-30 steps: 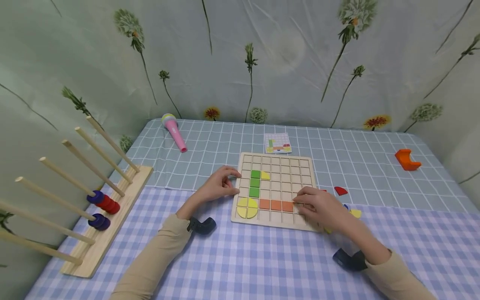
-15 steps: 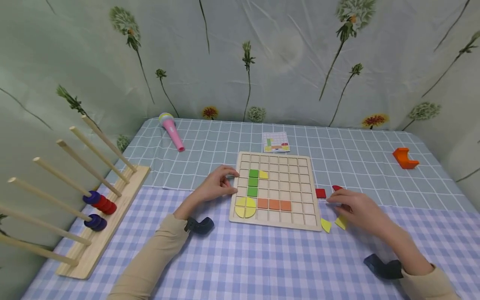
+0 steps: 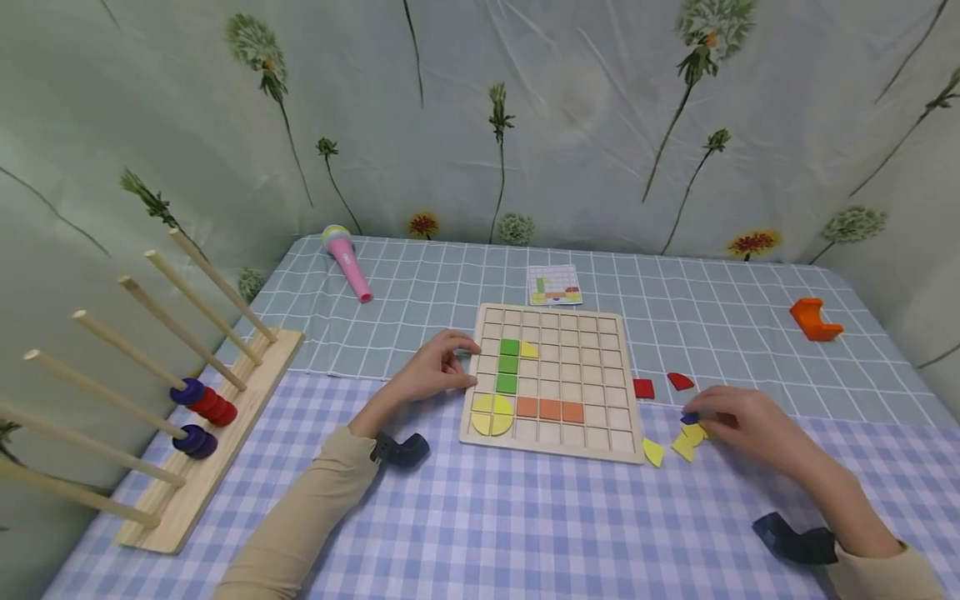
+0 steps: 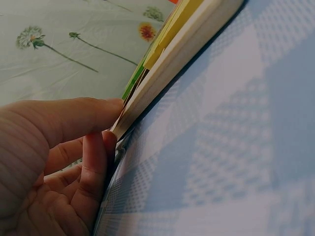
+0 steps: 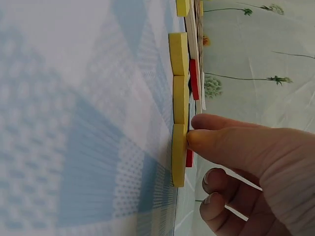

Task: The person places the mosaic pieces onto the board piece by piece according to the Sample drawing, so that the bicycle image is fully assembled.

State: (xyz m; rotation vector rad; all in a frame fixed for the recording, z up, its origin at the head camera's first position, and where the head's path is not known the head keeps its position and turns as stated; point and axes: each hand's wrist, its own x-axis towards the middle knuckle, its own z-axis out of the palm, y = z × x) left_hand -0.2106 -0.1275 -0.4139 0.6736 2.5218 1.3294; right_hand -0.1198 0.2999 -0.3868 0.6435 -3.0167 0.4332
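Observation:
My left hand (image 3: 435, 367) holds the left edge of a wooden grid board (image 3: 600, 354), thumb on top and fingers below in the left wrist view. Green squares (image 3: 508, 365), orange squares (image 3: 550, 409), a yellow circle of quarter pieces (image 3: 492, 415) and a yellow corner piece (image 3: 528, 350) lie in it. Right of the board, my right hand (image 3: 750, 421) pinches a small dark blue piece (image 3: 688, 418), mostly covered by the fingertips. The thumb touches a yellow piece (image 5: 178, 155) in the right wrist view. Beside them lie a loose yellow piece (image 3: 653, 452) and another yellow piece (image 3: 682, 447).
A red square (image 3: 643, 388) and a red quarter circle (image 3: 680, 381) lie right of the board. Behind it is a pattern card (image 3: 555, 285). A pink toy microphone (image 3: 348, 265), a wooden peg stand (image 3: 225, 450) with rings and an orange block (image 3: 816, 320) stand around.
My right hand has left the board's orange row and moved right to the loose pieces, reaching the blue one. The third orange square stays in the row. My left hand keeps its place.

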